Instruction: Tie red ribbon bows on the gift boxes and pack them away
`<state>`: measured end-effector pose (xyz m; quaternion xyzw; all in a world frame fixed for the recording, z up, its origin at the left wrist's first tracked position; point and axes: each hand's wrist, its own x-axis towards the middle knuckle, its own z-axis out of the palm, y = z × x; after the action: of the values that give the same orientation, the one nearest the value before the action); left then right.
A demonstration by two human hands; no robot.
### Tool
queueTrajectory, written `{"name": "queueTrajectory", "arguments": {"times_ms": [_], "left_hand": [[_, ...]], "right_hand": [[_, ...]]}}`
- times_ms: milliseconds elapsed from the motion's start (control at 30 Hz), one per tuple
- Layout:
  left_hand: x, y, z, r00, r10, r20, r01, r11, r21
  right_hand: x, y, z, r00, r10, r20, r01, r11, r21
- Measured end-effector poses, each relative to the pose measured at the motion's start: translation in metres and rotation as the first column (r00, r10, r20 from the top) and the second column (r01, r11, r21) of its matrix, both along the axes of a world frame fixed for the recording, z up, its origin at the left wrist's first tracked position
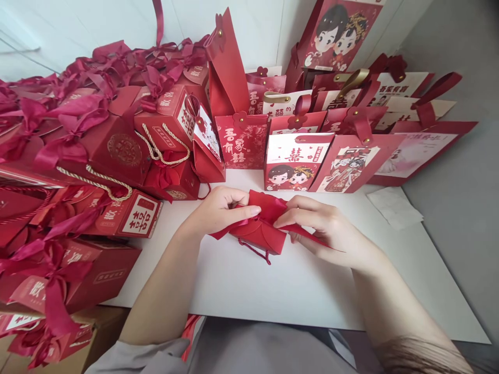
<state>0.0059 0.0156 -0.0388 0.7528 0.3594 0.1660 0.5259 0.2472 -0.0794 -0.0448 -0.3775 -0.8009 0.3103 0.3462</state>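
Note:
A small red box (268, 238) with a twisted red cord (254, 251) hanging from its near side is held just above the white table. Across its top lies a red ribbon (273, 208). On the box's left, my left hand (222, 210) is closed, its thumb and bent fingers pinching the ribbon near the middle. My right hand (325, 228) is on the other side, its fingers wrapped round the ribbon, whose tail runs between them toward the right. The palm sides of both hands are mostly hidden.
Stacked red gift boxes with ribbon bows (120, 150) fill the left side. Behind my hands stand several red and white gift bags (292, 161). A white tissue (394, 208) lies at the right on the white table (249, 296). A grey wall (468, 156) rises beyond.

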Motion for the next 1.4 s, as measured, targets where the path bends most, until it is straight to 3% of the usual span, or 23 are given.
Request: {"name": "queueTrajectory", "arguments": {"times_ms": [133, 300, 533, 733, 1067, 1167, 1233, 1333, 1400], "left_hand": [[0.0, 0.0, 0.001, 1.0, -0.01, 0.017, 0.011, 0.998, -0.066], [0.001, -0.001, 0.002, 1.0, 0.006, 0.008, -0.006, 1.0, -0.021], [0.001, 0.0, -0.003, 0.998, -0.026, 0.051, 0.027, 0.999, -0.032], [0.002, -0.002, 0.0, 0.998, -0.029, 0.064, 0.03, 1.0, -0.009], [0.002, -0.005, 0.007, 0.992, -0.039, 0.12, 0.041, 0.999, -0.014], [0.001, -0.005, 0.007, 0.994, -0.028, 0.109, 0.031, 0.999, -0.025], [0.001, -0.005, 0.007, 0.995, -0.019, 0.099, 0.022, 0.999, -0.03], [0.001, -0.005, 0.006, 0.996, -0.016, 0.092, 0.018, 0.999, -0.028], [0.001, -0.006, 0.005, 0.996, -0.013, 0.087, 0.015, 1.0, -0.024]], "right_hand": [[0.0, -0.001, 0.001, 1.0, -0.009, 0.017, 0.009, 1.0, 0.002], [-0.006, -0.005, 0.0, 0.999, -0.05, 0.001, 0.05, 0.998, 0.037], [-0.024, -0.009, -0.008, 0.95, -0.304, 0.065, 0.292, 0.944, 0.152], [-0.015, -0.005, -0.007, 0.968, -0.245, -0.046, 0.249, 0.961, 0.119], [-0.002, 0.003, -0.007, 0.976, -0.215, 0.026, 0.215, 0.977, 0.015], [0.005, 0.002, -0.008, 0.974, -0.226, -0.028, 0.226, 0.974, -0.027], [0.009, 0.003, -0.01, 0.937, -0.33, -0.118, 0.329, 0.944, -0.029], [0.013, 0.005, -0.014, 0.77, -0.544, -0.333, 0.557, 0.828, -0.063], [0.013, 0.006, -0.014, 0.681, -0.571, -0.459, 0.572, 0.806, -0.154]]}}
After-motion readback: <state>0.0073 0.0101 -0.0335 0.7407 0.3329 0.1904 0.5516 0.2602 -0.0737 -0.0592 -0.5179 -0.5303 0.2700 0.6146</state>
